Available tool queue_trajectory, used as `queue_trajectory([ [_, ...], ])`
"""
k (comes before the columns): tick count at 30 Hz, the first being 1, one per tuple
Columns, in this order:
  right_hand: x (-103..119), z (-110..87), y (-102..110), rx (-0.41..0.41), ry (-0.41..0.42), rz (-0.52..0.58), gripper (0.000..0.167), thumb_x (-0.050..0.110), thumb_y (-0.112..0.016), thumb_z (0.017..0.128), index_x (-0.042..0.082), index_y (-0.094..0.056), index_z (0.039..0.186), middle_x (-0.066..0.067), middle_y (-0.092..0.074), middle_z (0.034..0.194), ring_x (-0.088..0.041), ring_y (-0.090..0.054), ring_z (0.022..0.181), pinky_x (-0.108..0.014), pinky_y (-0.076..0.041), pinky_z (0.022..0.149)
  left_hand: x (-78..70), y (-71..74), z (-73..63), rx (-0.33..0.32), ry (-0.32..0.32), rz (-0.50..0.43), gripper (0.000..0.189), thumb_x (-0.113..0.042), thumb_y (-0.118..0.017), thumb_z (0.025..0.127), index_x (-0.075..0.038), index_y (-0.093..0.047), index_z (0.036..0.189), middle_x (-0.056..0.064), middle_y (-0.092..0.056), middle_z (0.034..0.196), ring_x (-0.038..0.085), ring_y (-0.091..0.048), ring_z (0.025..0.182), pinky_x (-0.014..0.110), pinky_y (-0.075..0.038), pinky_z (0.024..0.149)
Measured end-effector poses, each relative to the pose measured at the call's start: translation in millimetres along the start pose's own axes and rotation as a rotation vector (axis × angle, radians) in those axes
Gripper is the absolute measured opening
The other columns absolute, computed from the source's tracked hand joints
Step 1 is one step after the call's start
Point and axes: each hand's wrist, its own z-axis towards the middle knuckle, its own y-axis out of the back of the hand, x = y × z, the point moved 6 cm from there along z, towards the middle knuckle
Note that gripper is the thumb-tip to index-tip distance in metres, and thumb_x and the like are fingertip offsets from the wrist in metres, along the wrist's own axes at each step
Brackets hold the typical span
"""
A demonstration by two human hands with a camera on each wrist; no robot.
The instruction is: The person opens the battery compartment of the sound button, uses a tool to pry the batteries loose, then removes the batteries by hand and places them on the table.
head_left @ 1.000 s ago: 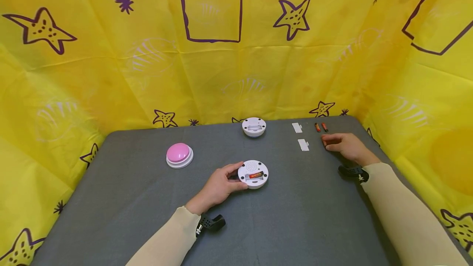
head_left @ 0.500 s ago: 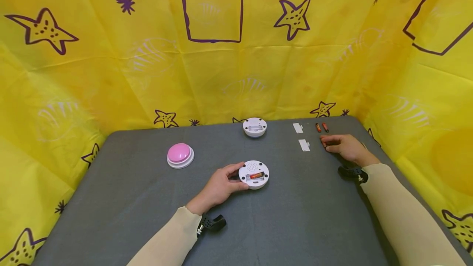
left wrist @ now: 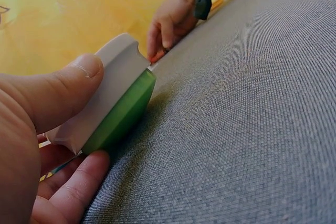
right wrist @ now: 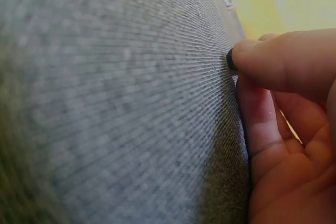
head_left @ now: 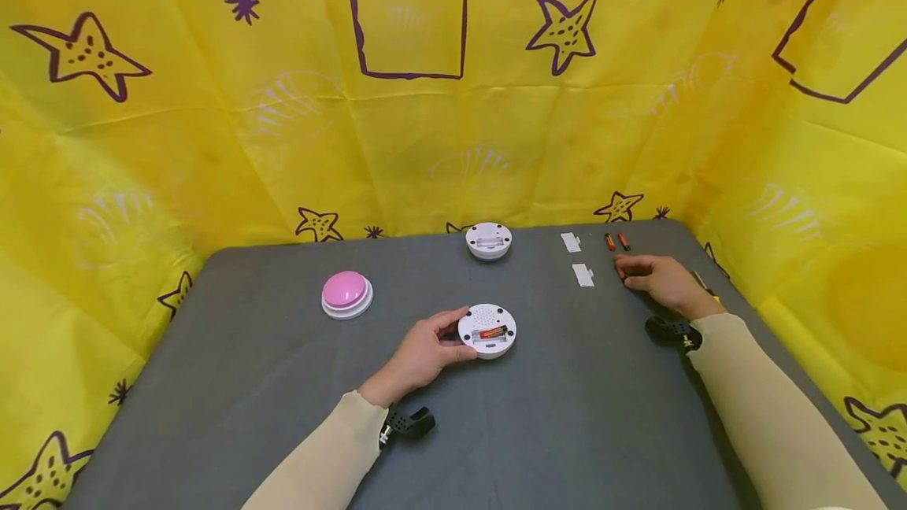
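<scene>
My left hand (head_left: 423,349) grips the edge of a round white push-button light (head_left: 485,316), turned bottom up. Its battery compartment faces up with one orange-and-black battery (head_left: 493,333) in it and a bare slot beside that. In the left wrist view the green dome (left wrist: 126,113) points down against the cloth, and my thumb presses the white base (left wrist: 113,72). Far to the right, my right hand (head_left: 664,283) pinches another battery (right wrist: 230,60) low at the table; only its dark end shows in the right wrist view, the rest being hidden by the fingers.
Two loose batteries (head_left: 610,242) lie beyond my right hand. Two white battery covers (head_left: 583,275) lie left of them. Another upturned white button (head_left: 489,241) sits at the back, its compartment uncovered. A pink-domed button (head_left: 345,290) stands upright at left on the grey tabletop (head_left: 538,431).
Hardly anything differs: the right hand stays low at the battery with only slight finger movement. The left hand holds the button light in the same spot.
</scene>
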Motion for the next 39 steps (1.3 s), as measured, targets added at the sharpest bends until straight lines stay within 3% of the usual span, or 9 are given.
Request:
queue_trajectory([
  [11,-5,-8.7,8,-0.042,-0.023,0.060,0.051,0.025,-0.070,0.096,0.008,-0.057,0.142,-0.019,-0.057,0.137,-0.036,-0.047,0.128,-0.049,-0.040,0.100,-0.7,0.1,0.1,0.000,0.002,-0.010,0.075,-0.020,-0.086,0.080,-0.006,-0.052,0.145,0.009,-0.058,0.137,0.015,-0.060,0.115,0.029,-0.050,0.094],
  [16,2,-16.2,11,-0.081,-0.036,0.135,0.057,0.030,-0.070,0.095,0.009,-0.053,0.146,-0.019,-0.057,0.136,-0.026,-0.057,0.117,-0.030,-0.049,0.088,-1.2,0.1,0.2,0.004,0.003,-0.014,0.075,-0.020,-0.087,0.080,-0.006,-0.052,0.145,0.009,-0.058,0.137,0.015,-0.060,0.115,0.030,-0.050,0.093],
  [19,12,-21.3,10,-0.099,0.004,0.327,0.059,0.024,-0.070,0.096,0.005,-0.048,0.148,-0.019,-0.053,0.140,-0.019,-0.063,0.107,-0.026,-0.053,0.083,-0.6,-0.4,-0.1,0.005,0.008,-0.011,0.075,-0.021,-0.087,0.080,-0.007,-0.052,0.145,0.008,-0.057,0.137,0.015,-0.059,0.115,0.030,-0.050,0.093],
  [22,26,-25.0,7,-0.084,0.101,0.633,0.055,0.009,-0.066,0.098,0.000,-0.044,0.148,-0.014,-0.050,0.142,-0.021,-0.065,0.109,-0.033,-0.055,0.085,0.3,-1.0,-0.1,0.005,0.003,-0.013,0.075,-0.021,-0.086,0.080,-0.007,-0.052,0.145,0.009,-0.057,0.137,0.015,-0.060,0.115,0.029,-0.050,0.093],
  [26,51,-29.0,-2,0.049,0.297,1.018,0.052,-0.005,-0.047,0.103,0.005,-0.037,0.153,-0.007,-0.048,0.144,-0.030,-0.056,0.124,-0.045,-0.052,0.091,1.9,-1.1,0.3,0.001,-0.007,-0.006,0.075,-0.021,-0.086,0.080,-0.006,-0.052,0.145,0.008,-0.058,0.136,0.014,-0.060,0.114,0.029,-0.051,0.092],
  [30,81,-34.9,-21,0.231,0.427,1.217,0.057,-0.007,-0.036,0.105,0.012,-0.027,0.158,-0.014,-0.036,0.154,-0.039,-0.046,0.132,-0.054,-0.045,0.097,2.0,-1.3,0.5,0.004,-0.005,0.000,0.075,-0.021,-0.086,0.080,-0.006,-0.052,0.145,0.008,-0.058,0.136,0.014,-0.060,0.113,0.029,-0.050,0.092],
  [35,116,-39.8,-60,0.351,0.396,1.129,0.060,-0.004,-0.043,0.104,0.016,-0.027,0.159,-0.018,-0.018,0.161,-0.041,-0.039,0.136,-0.056,-0.044,0.097,0.2,-1.3,0.3,0.010,-0.003,-0.006,0.075,-0.022,-0.086,0.081,-0.006,-0.051,0.146,0.008,-0.057,0.137,0.015,-0.060,0.114,0.030,-0.051,0.093],
  [39,141,-43.3,-92,0.402,0.359,1.023,0.065,-0.001,-0.056,0.101,0.013,-0.029,0.158,-0.018,-0.017,0.162,-0.043,-0.036,0.138,-0.057,-0.046,0.096,-0.6,-1.8,0.0,0.011,-0.007,-0.011,0.075,-0.020,-0.086,0.081,-0.005,-0.051,0.145,0.009,-0.057,0.137,0.017,-0.059,0.115,0.030,-0.051,0.092],
])
